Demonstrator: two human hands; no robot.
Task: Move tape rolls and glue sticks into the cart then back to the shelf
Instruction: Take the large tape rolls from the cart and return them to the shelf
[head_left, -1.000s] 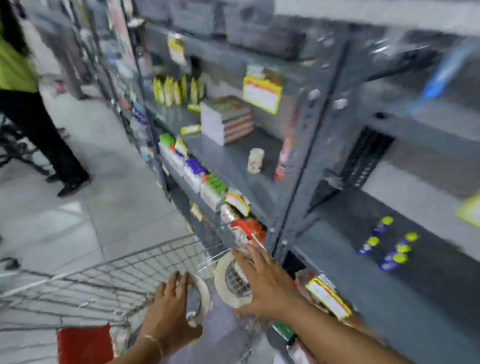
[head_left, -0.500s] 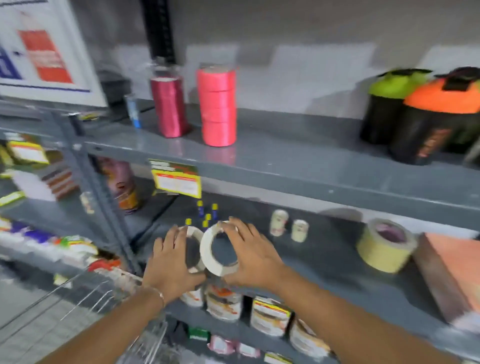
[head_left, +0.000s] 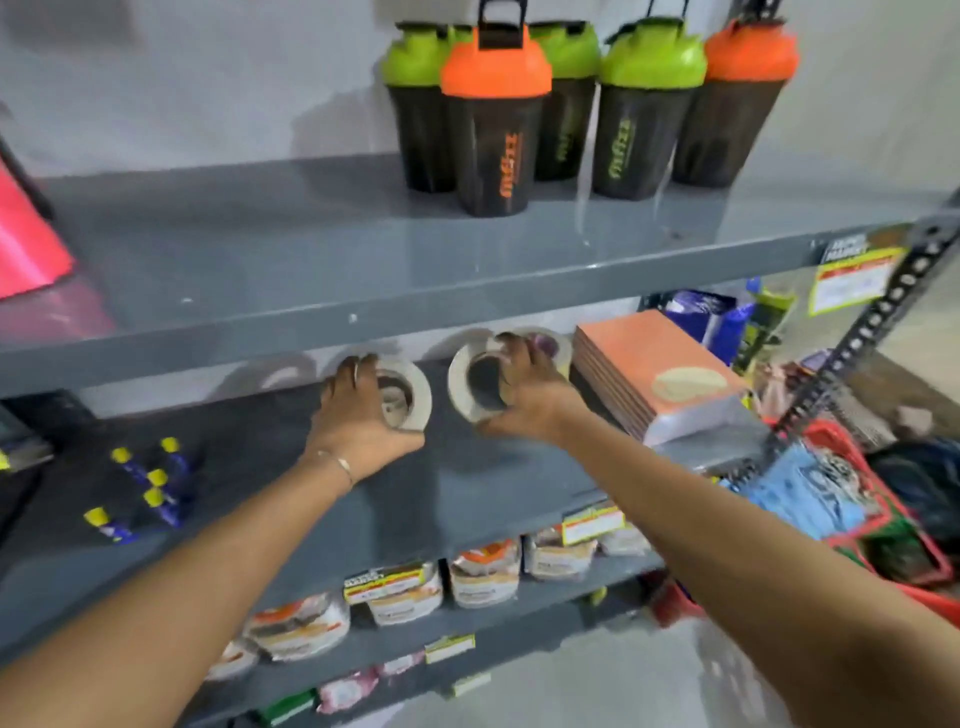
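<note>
Both my hands reach deep into the middle grey shelf (head_left: 467, 493), each gripping a white tape roll. My left hand (head_left: 358, 415) holds one tape roll (head_left: 415, 389) on edge near the shelf's back. My right hand (head_left: 524, 400) holds the second tape roll (head_left: 465, 379), tilted, its hole facing me. Behind my right hand a yellowish tape roll (head_left: 553, 345) stands at the back, mostly hidden. Several blue glue sticks with yellow caps (head_left: 145, 488) lie at the shelf's left. The cart is out of view.
A stack of orange notebooks (head_left: 660, 369) sits right of my right hand. Shaker bottles (head_left: 493, 124) with orange and green lids stand on the shelf above. Packets (head_left: 483, 571) fill the shelf below. A red basket (head_left: 852, 499) of goods lies at the right.
My hands lifted both tape rolls from over the cart up to the middle shelf and pushed them to its back. The view swung right, away from the cart.
</note>
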